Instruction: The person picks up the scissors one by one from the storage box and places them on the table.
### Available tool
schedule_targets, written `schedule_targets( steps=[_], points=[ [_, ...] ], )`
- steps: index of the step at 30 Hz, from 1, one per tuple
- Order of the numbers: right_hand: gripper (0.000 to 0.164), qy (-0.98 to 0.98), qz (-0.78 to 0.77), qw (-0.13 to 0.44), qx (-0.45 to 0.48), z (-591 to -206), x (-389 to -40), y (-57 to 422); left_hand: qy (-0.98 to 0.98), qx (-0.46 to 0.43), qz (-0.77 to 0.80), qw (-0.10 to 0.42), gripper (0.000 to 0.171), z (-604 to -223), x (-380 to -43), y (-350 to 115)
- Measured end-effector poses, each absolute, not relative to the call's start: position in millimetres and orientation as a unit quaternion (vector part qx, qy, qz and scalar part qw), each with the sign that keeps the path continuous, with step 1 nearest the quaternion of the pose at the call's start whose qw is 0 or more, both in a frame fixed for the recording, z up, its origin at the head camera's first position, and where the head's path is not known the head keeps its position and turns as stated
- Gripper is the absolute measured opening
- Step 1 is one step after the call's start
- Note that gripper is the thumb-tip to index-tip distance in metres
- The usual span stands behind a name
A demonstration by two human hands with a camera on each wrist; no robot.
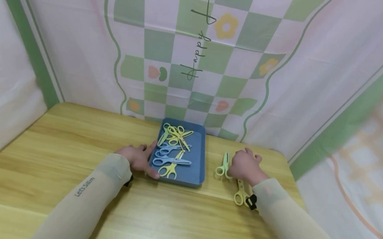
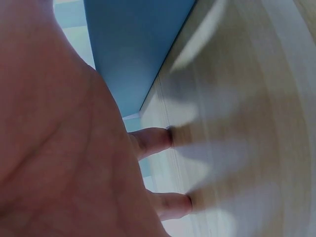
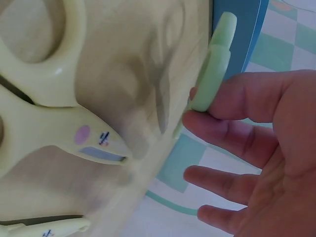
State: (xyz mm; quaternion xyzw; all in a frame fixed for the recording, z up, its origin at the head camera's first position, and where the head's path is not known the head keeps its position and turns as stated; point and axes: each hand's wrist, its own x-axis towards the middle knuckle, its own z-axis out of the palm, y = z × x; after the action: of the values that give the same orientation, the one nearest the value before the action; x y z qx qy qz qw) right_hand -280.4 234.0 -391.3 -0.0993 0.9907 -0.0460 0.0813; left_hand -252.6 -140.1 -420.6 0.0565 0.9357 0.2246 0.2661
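Note:
My left hand (image 1: 138, 158) rests against the left side of a blue tray (image 1: 196, 182), its thumb near the front left corner. In the left wrist view the palm (image 2: 74, 148) faces the tray wall (image 2: 131, 44), and two fingertips touch the table. Several yellow, blue and green scissors lie in the tray. Right of it, my right hand (image 1: 245, 164) pinches green scissors (image 1: 221, 170) by a handle loop between thumb and index finger. The right wrist view shows this green loop (image 3: 215, 74) raised off the table, with the other fingers spread.
Yellow scissors (image 1: 239, 196) lie on the wooden table (image 1: 175, 218) under my right wrist, partly hidden. Another pale yellow pair (image 3: 44, 228) shows at the lower left of the right wrist view. Behind the table hangs a checkered curtain (image 1: 191, 50), close to the tray's far edge.

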Motion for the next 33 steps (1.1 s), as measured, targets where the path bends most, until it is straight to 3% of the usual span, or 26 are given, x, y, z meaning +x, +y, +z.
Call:
schedule_targets(
  steps=[15, 33],
  points=[
    [0.019, 0.984, -0.012, 0.100, -0.144, -396, -251, 233, 0.935, 0.060, 0.216, 0.275, 0.134, -415, -250, -139],
    [0.025, 0.975, 0.009, 0.078, -0.208, -397, -229, 234, 0.935, 0.063, 0.215, 0.275, 0.128, -420, -252, -140]
  ],
)
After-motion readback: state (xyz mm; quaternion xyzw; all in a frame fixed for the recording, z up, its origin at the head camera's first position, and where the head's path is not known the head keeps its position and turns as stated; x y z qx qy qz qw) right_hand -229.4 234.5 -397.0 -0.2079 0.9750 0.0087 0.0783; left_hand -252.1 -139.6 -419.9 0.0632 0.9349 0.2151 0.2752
